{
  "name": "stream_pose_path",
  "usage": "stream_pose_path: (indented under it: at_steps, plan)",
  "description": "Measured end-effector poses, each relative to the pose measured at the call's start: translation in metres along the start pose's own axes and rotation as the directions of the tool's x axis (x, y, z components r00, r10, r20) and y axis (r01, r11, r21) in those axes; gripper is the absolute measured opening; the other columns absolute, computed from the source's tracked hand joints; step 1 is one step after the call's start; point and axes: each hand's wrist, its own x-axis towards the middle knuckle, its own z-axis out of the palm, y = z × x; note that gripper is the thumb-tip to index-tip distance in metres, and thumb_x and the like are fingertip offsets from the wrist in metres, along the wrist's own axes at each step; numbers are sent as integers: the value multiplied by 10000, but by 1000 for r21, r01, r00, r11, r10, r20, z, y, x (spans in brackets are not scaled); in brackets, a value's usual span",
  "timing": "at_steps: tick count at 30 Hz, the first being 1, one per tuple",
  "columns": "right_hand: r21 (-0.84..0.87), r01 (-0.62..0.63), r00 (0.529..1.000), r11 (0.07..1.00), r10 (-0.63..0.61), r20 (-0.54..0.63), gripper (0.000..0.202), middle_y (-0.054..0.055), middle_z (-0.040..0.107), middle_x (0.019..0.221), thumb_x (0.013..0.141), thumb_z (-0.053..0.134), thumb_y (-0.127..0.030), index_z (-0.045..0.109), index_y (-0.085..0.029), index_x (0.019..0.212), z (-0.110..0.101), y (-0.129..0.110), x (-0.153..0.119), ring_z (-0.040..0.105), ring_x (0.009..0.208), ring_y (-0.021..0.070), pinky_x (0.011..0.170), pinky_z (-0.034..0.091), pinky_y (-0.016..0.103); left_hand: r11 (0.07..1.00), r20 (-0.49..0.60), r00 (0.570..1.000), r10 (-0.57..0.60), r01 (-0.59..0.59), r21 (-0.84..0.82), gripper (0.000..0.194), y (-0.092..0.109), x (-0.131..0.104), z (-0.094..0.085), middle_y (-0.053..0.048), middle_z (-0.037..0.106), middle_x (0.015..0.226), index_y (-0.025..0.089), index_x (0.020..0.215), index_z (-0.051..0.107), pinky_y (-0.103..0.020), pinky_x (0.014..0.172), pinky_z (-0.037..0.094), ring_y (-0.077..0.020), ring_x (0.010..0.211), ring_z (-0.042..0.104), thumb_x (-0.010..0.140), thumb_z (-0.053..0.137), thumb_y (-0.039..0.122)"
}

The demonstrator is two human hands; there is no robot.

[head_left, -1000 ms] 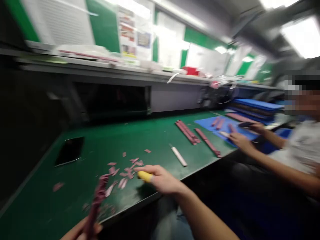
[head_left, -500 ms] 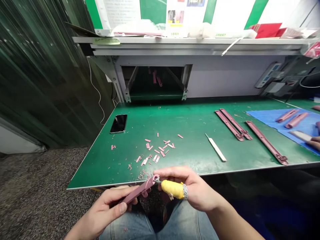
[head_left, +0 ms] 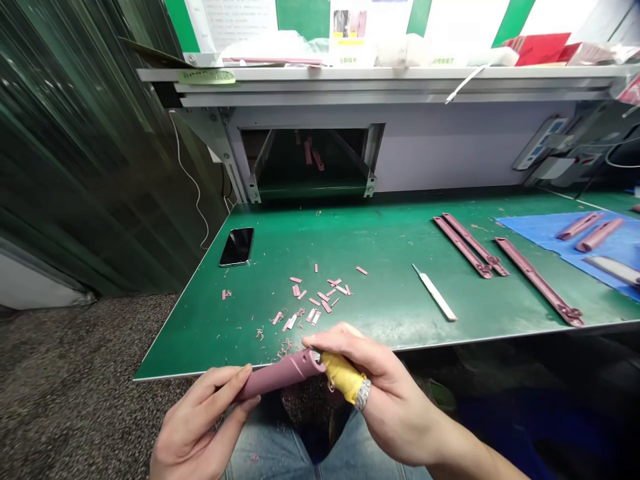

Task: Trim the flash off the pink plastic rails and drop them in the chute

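Note:
My left hand [head_left: 203, 417] is closed around a pink plastic tube-like part [head_left: 277, 377], its rounded side turned up. The part's open, notched end points right, over the front edge of the bench. My right hand [head_left: 387, 390] grips a trimming tool with a yellow-wrapped handle [head_left: 344, 380] and a silvery band at its rear. The tool's front meets the open end of the part, and its tip is hidden there. My right thumb or forefinger reaches over the top of that end.
Pink scraps [head_left: 320, 300] and shavings litter the green bench [head_left: 370, 233]. A phone [head_left: 237, 247] lies left, a white-handled knife [head_left: 435, 297] right of centre. Long pink parts [head_left: 537, 280] lie further right, beside a blue sheet [head_left: 530, 230] bearing more parts. Behind is a conveyor opening [head_left: 310, 180].
The pink part has been rolled in my left hand, so its smooth rounded side now shows instead of its clips. My right hand has tilted the tool. The co-worker's hand at far right has left view.

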Motion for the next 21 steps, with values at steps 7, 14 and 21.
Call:
stream_pose_path:
  at_steps: [7,14,21]
  plan:
    - [213,-238,970,948,218,111,300,6,597,1236,941,529,-262,625,-351,1211,-5,4,0,530,1126,149,949,397,279,902,-96,969,228,-173,396,697,-8,5,-17,-50,670,981,299,1256,594,-332,725,502,-203,836,632,656,717,-31]
    - [398,-396,917,828,338,210,379,-10,535,801,900,593,-324,580,-292,1278,-9,21,0,404,622,54,552,323,181,754,-9,903,430,-353,555,836,-21,7,-30,-103,700,909,217,1288,572,-352,665,500,-226,746,653,527,785,-55]
    - [206,-331,934,921,288,210,339,2,566,895,914,551,-274,601,-310,1247,-14,11,2,499,739,92,672,420,222,762,40,933,357,-316,565,691,-30,-1,-43,-62,735,941,287,1210,624,-355,717,516,-230,769,690,590,788,31]
